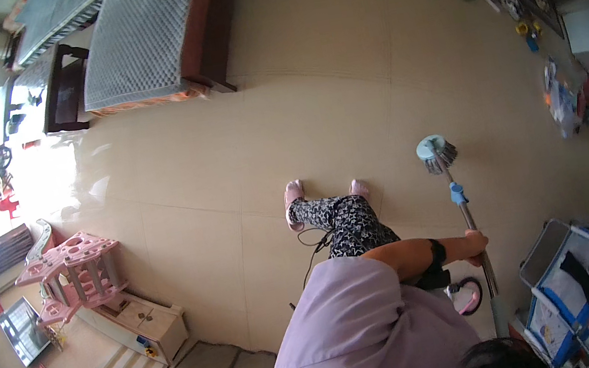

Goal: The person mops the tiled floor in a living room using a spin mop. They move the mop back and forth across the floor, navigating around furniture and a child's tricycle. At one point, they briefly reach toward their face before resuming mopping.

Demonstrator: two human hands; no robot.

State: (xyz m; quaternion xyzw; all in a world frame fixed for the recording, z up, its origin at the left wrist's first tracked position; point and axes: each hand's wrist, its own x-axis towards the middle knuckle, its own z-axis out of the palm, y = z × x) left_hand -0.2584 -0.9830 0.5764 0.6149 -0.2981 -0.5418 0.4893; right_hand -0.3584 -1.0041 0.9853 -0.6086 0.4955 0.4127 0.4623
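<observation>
My left arm reaches across my front to the right, with a black band at its wrist. My left hand is closed around the metal pole of a long-handled mop. The mop's round light-blue head with grey strands lies farther forward, right of my feet; whether it touches the floor I cannot tell. A blue collar sits on the pole just above the head. The grey lower end of the pole runs back beside my body. My right hand does not show.
A bed with a grey quilted cover stands at the far left. A pink plastic rack and a wooden cabinet are at left. On the right are a blue-framed folding item, a small pink wheel and clutter along the wall.
</observation>
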